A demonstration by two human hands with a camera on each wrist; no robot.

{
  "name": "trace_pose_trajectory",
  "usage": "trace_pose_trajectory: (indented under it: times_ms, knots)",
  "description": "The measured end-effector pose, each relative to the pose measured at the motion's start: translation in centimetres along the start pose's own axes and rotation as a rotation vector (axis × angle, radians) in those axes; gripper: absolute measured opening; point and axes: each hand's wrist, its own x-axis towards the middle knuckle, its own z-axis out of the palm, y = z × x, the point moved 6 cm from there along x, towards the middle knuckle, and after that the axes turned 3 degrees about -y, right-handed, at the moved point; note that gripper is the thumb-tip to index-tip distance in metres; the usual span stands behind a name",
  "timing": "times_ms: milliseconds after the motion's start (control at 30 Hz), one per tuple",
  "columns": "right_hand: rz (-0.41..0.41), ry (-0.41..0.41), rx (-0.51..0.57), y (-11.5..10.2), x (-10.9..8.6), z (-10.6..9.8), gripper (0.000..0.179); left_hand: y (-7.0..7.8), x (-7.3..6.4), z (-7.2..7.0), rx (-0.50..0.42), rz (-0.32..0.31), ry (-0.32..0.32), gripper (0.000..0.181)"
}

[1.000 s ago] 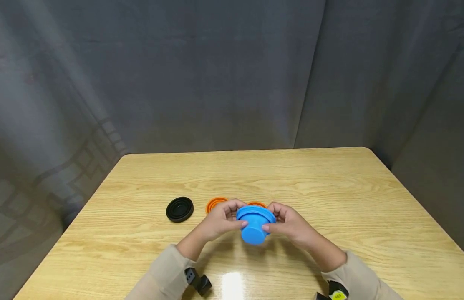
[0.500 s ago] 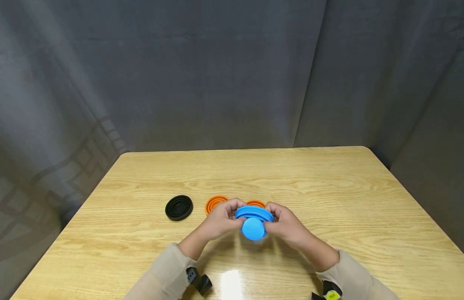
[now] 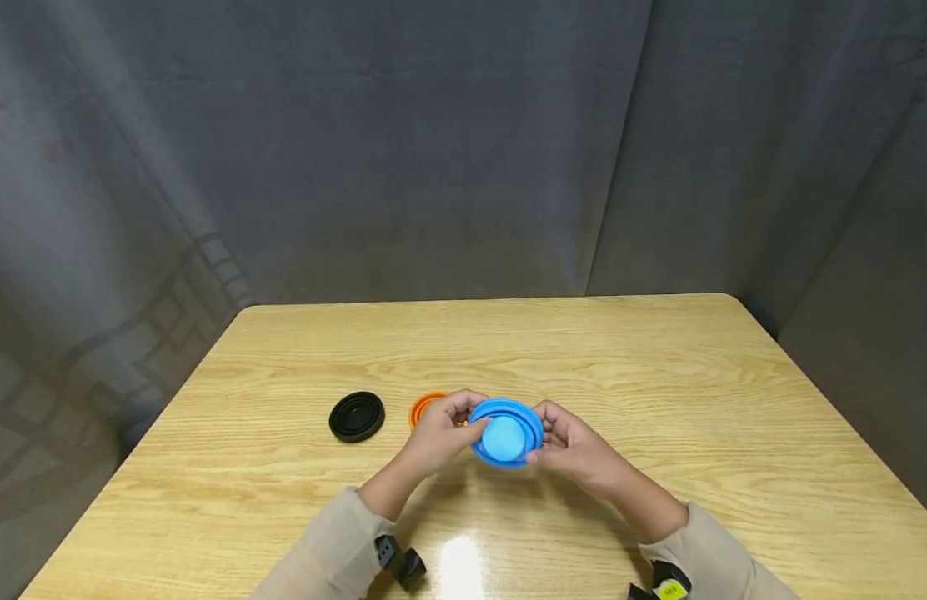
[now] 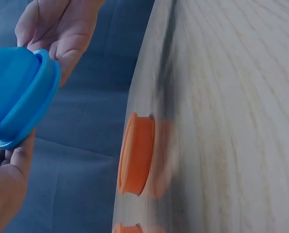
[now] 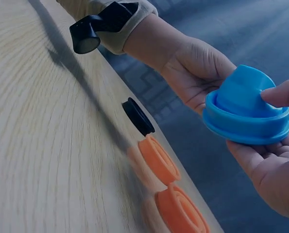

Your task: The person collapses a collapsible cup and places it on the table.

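Observation:
In the head view a blue collapsible cup [image 3: 504,439] is held above the table, its round base facing the person. My left hand [image 3: 443,432] grips the rim on one side, its thumb on the cup. My right hand [image 3: 576,446] grips the opposite side. In the right wrist view the right thumb [image 5: 282,94] touches the cup's wall, which still stands out of the rim at a tilt. The left wrist view shows the same cup [image 4: 20,92] at the edge, with the right hand above and the left hand below it.
A black ringed round piece [image 3: 357,417] lies on the wooden table [image 3: 283,500], left of the hands. Beside it is an orange ringed piece [image 3: 426,406], partly behind the left hand. A second orange piece [image 5: 183,213] shows in the right wrist view. Grey curtains [image 3: 433,167] surround the table.
The blue cup has gone from tall to much flatter as its base sank into the rim. It has tilted so the base faces the person more, and it now hides the second orange piece.

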Motion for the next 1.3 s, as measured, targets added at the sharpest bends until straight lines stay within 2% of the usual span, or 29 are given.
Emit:
trace_pose_trajectory:
  times_ms: [200, 300, 400, 567, 667, 733, 933, 1033, 1167, 1300]
  knots:
    - [0.023, 0.070, -0.043, 0.5, 0.2, 0.0, 0.026, 0.3, 0.0, 0.4, 0.052, 0.032, 0.017, 0.018]
    - [0.054, 0.137, -0.080, 0.6, 0.4, -0.1, 0.026, 0.2, 0.1, 0.5, 0.050, -0.012, -0.010, 0.020]
    - [0.093, 0.210, -0.121, 0.6, 0.5, -0.2, 0.027, 0.6, -0.1, 0.5, 0.036, -0.098, -0.054, 0.022]
    - [0.118, 0.310, -0.164, 0.3, 0.5, -0.4, 0.028, -0.2, -0.2, 0.8, -0.166, -0.153, -0.178, 0.034]
    - [0.119, 0.349, -0.177, 0.1, 0.4, -0.5, 0.028, -1.2, -0.2, 1.0, -0.294, -0.175, -0.212, 0.043]
    - [0.124, 0.368, -0.181, 0.1, 0.5, -0.6, 0.028, -1.2, -0.2, 1.1, -0.292, -0.185, -0.186, 0.044]
    - [0.147, 0.451, -0.199, -0.1, 0.4, -0.5, 0.026, -1.0, -0.1, 0.9, -0.150, -0.173, -0.042, 0.040]
    - [0.154, 0.489, -0.211, -0.2, 0.4, -0.4, 0.026, -0.7, -0.2, 0.8, -0.091, -0.156, 0.000, 0.038]
    - [0.164, 0.503, -0.206, -0.3, 0.5, -0.2, 0.027, -0.7, -0.2, 0.8, -0.054, -0.148, 0.022, 0.035]
    - [0.146, 0.440, -0.178, -0.2, 0.4, -0.2, 0.026, -0.9, -0.2, 0.7, -0.072, -0.143, -0.008, 0.033]
